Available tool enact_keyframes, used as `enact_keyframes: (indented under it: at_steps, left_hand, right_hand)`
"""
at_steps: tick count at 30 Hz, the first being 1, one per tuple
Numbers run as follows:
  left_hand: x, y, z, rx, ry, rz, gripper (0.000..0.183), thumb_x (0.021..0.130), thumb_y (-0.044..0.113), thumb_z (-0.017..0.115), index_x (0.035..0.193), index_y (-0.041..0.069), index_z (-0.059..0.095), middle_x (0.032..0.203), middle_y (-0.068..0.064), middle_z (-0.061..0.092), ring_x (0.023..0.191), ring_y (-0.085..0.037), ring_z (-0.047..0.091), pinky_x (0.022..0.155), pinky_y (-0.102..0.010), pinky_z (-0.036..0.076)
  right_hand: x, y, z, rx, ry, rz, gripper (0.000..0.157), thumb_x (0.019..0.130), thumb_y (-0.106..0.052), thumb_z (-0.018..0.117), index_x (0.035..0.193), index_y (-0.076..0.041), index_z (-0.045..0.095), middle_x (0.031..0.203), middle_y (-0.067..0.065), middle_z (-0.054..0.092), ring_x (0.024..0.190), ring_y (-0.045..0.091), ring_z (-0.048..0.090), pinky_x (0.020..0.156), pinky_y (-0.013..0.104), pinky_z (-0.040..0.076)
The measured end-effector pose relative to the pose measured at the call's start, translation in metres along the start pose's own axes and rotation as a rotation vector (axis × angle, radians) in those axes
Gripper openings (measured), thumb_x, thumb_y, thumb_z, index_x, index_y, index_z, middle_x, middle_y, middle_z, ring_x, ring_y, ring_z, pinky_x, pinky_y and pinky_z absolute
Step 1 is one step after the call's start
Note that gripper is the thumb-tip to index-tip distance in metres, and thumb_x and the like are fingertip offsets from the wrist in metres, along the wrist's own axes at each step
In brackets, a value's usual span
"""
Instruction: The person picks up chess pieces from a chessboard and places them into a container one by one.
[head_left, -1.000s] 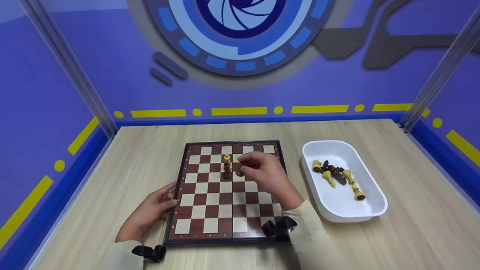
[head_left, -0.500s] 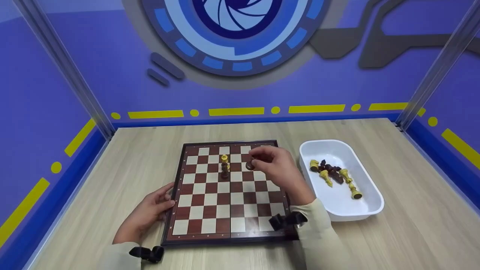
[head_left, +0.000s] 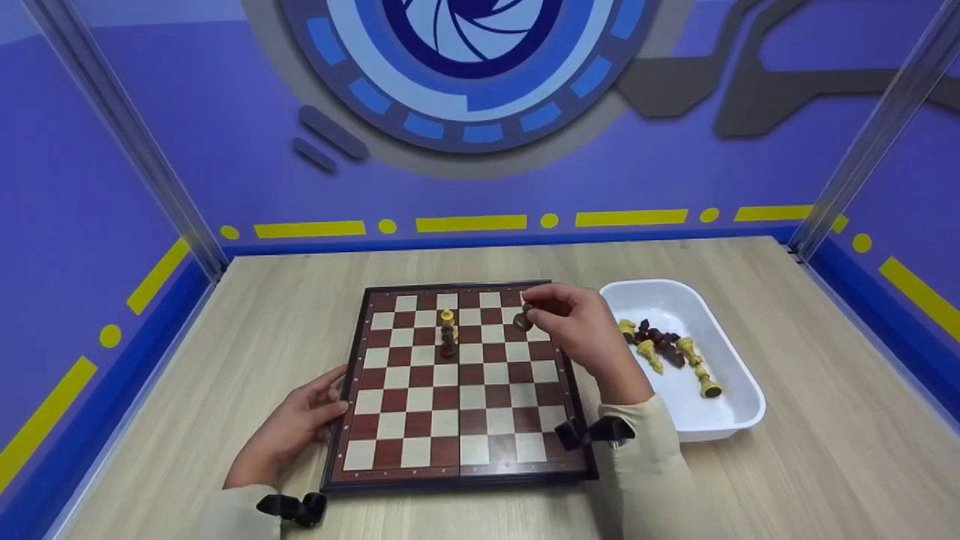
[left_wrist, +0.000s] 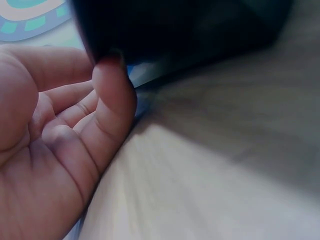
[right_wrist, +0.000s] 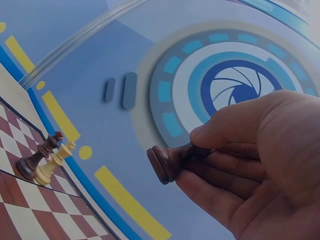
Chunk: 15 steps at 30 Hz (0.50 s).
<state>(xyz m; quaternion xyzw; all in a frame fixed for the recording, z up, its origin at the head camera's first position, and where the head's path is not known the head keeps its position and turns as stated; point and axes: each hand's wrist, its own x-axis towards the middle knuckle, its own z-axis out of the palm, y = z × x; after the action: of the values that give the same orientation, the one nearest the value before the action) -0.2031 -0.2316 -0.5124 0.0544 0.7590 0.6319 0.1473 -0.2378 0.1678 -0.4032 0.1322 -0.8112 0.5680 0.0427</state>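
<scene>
My right hand (head_left: 589,330) pinches a dark brown chess piece (head_left: 523,321) above the far right part of the chessboard (head_left: 420,379). In the right wrist view that piece (right_wrist: 167,162) is tilted with its round base outward; its head is hidden between thumb and fingers. My left hand (head_left: 296,420) holds the board's left edge, a fingertip against its dark side in the left wrist view. Close together on the board stand a dark brown chess piece (head_left: 448,345) and a pale yellow chess piece (head_left: 447,316), both upright.
A white tray (head_left: 739,409) stands to the right of the board, with several yellow and dark chess pieces lying in its left part. The wooden table (head_left: 840,360) ends at a blue wall (head_left: 480,195) behind, with more walls at both sides.
My right hand has moved right and slightly away from me with its piece, off from the two standing pieces. The left hand stays at the board's edge. The view shifts slightly.
</scene>
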Motion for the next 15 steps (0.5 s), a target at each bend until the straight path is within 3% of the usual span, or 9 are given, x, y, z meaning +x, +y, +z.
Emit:
enact_keyframes:
  at_steps: [15]
  left_hand:
    - [0.000,0.001,0.001,0.005,0.009,-0.023,0.068,0.096,0.007,0.056,0.155,0.006,0.021,0.096,-0.001,0.052,0.065,-0.005,0.055,0.051,-0.023,0.049]
  right_hand:
    - [0.000,0.006,-0.023,0.021,0.058,0.016,0.026,0.089,-0.003,0.065,0.114,0.000,0.069,0.108,0.017,0.069,0.088,0.012,0.067,0.084,0.022,0.053]
